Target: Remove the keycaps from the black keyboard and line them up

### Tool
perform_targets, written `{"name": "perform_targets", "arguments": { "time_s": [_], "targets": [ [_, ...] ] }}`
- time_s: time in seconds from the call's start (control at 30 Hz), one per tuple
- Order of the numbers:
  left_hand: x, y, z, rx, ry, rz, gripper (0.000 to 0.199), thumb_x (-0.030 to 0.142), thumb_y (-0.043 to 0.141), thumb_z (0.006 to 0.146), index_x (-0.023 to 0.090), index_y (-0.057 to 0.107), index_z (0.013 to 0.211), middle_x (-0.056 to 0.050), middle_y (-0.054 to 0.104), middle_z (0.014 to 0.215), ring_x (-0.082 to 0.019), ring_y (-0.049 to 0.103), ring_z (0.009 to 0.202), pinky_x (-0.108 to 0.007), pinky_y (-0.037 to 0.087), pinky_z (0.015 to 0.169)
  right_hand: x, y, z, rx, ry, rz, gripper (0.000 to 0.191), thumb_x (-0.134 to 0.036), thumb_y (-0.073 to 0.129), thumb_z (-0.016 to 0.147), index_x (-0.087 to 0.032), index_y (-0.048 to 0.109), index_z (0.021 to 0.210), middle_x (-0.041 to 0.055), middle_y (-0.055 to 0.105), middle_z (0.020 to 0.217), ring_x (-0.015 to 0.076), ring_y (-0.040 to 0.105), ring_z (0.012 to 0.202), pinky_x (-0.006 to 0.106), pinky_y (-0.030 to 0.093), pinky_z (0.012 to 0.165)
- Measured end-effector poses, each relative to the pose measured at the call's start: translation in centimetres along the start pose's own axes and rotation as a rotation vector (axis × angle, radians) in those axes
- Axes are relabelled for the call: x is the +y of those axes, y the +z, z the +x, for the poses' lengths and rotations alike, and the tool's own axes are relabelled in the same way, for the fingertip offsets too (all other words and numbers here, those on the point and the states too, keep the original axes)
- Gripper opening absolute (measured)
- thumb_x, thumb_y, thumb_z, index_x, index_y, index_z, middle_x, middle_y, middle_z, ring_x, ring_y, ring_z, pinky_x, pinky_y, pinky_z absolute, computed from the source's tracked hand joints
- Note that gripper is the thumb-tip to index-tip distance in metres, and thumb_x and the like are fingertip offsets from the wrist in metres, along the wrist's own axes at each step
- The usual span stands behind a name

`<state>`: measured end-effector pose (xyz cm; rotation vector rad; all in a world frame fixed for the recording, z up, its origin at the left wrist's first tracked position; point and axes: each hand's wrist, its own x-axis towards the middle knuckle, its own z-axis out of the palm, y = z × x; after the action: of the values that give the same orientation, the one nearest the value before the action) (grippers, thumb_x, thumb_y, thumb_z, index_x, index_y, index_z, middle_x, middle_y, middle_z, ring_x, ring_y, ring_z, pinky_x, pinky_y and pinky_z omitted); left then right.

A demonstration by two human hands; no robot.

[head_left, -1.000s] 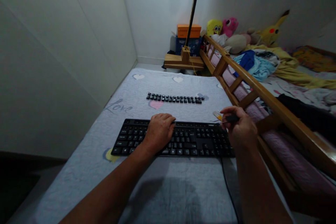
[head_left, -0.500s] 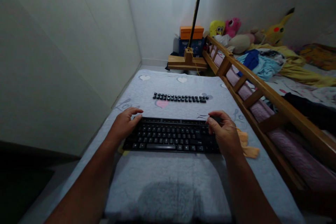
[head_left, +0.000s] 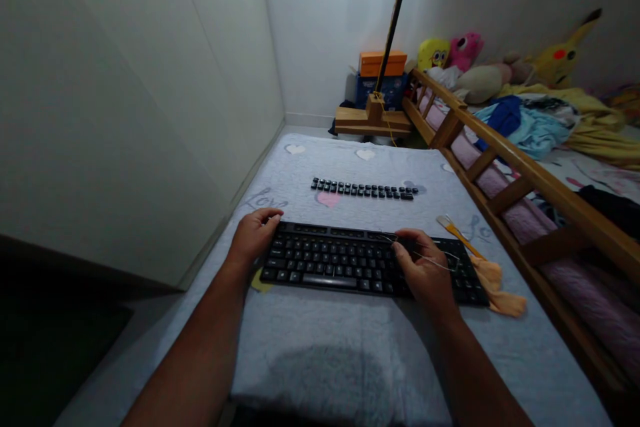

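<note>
A black keyboard point(head_left: 330, 260) lies on the cloth-covered table, its right side partly covered by my hand. At its upper left corner is my left hand point(head_left: 254, 235), thumb and fingers closed on the edge. My right hand point(head_left: 423, 263) is above the keyboard's right part, pinching a wire keycap puller point(head_left: 434, 261). Thin wires stick out on both sides of the fingers; its grip is mostly hidden. Beyond the keyboard, loose black keycaps point(head_left: 363, 189) stand in rows on the cloth.
A brush point(head_left: 463, 236) with a yellow handle and an orange cloth point(head_left: 500, 288) lie right of the keyboard. A wooden bed rail point(head_left: 530, 167) runs along the right side, a pale cabinet point(head_left: 150, 100) along the left. A wooden stand point(head_left: 373, 121) is beyond the table.
My left hand has closed on the keyboard's corner from a more open pose. My right hand has shifted left over the keyboard, uncovering its right end. The camera view has turned slightly left.
</note>
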<state>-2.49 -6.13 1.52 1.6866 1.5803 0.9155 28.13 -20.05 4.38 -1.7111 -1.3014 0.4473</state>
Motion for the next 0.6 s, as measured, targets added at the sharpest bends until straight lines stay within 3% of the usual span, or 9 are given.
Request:
{"name": "perform_targets", "arguments": {
  "time_s": [0.1, 0.23, 0.43, 0.6],
  "targets": [
    [0.0, 0.0, -0.1, -0.031, -0.070, -0.121, 0.039, 0.040, 0.058, 0.072, 0.012, 0.072, 0.096, -0.009, 0.072, 0.089, -0.024, 0.065, 0.082, -0.033, 0.048, 0.074, -0.8, 0.7, 0.2, -0.089, -0.039, 0.029, 0.023, -0.036, 0.059, 0.083, -0.019, 0.064, 0.098, 0.0041, 0.067, 0.084, 0.0185, 0.062, 0.073, 0.031, 0.048, 0.069],
    [0.1, 0.0, -0.2, -0.071, -0.084, -0.200, 0.038, 0.038, 0.060, 0.070, 0.012, 0.071, 0.094, -0.008, 0.071, 0.084, -0.022, 0.064, 0.077, -0.031, 0.047, 0.068, -3.5, 2.7, 0.6, -0.236, -0.198, 0.100, 0.014, -0.029, 0.060, 0.083, -0.020, 0.066, 0.093, 0.0039, 0.068, 0.087, 0.0181, 0.063, 0.080, 0.029, 0.049, 0.073],
    [-0.3, -0.3, -0.1, -0.123, -0.060, -0.288, 0.033, 0.035, 0.063, 0.067, 0.013, 0.071, 0.090, -0.007, 0.071, 0.081, -0.020, 0.063, 0.074, -0.030, 0.046, 0.067, -7.7, 7.8, 1.2, -0.437, -0.288, 0.141, 0.014, -0.016, 0.062, 0.079, -0.019, 0.067, 0.092, 0.0037, 0.070, 0.091, 0.0153, 0.064, 0.082, 0.027, 0.049, 0.078],
    [-0.2, -0.5, -0.3, -0.196, -0.102, -0.400, 0.032, 0.032, 0.064, 0.065, 0.013, 0.069, 0.091, -0.003, 0.067, 0.072, -0.017, 0.060, 0.065, -0.027, 0.044, 0.061, -8.4, 12.2, 1.7, -0.491, -0.257, 0.195, 0.015, -0.018, 0.062, 0.081, -0.020, 0.068, 0.094, 0.0022, 0.071, 0.088, 0.0158, 0.066, 0.080, 0.028, 0.050, 0.080]
  ]
}}
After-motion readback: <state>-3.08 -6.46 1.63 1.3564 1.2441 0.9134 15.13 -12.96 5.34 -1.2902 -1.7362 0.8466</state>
